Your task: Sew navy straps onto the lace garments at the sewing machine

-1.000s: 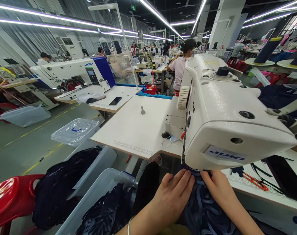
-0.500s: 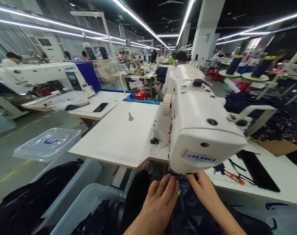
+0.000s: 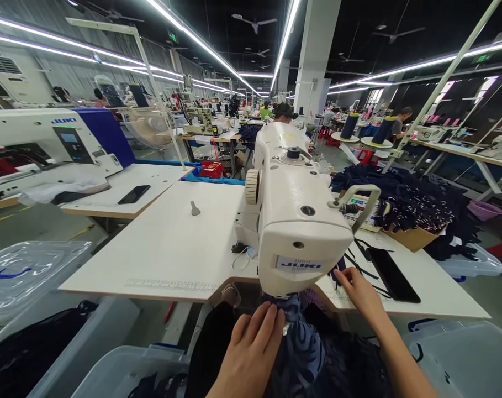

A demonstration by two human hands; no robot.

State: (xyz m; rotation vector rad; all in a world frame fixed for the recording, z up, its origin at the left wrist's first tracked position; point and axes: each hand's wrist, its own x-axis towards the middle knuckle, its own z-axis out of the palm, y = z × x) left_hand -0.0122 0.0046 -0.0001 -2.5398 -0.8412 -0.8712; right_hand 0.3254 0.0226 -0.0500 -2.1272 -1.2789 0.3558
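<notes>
My left hand (image 3: 254,345) is closed at the edge of a navy patterned fabric (image 3: 302,348), just below the head of a white sewing machine (image 3: 300,232). The cloth hangs from under the machine head toward my lap. A small pale tag (image 3: 285,330) shows beside my left fingertips. Over the table to the right of the machine, my right hand (image 3: 358,290) has its fingers curled beside a small dark blue scrap (image 3: 337,273). What lies inside those fingers is hidden. The needle area is out of sight behind the machine head.
A long black phone-like slab (image 3: 394,275) and black strips lie right of the machine. On the left tabletop (image 3: 163,243) is a small grey metal piece (image 3: 195,208). Plastic bins (image 3: 122,365) stand below at left. Dark garments (image 3: 400,193) are heaped at right.
My right hand has left the fabric under the machine and moved right onto the table, where the orange-handled snips showed before. My left hand stays at the fabric. The view has turned right.
</notes>
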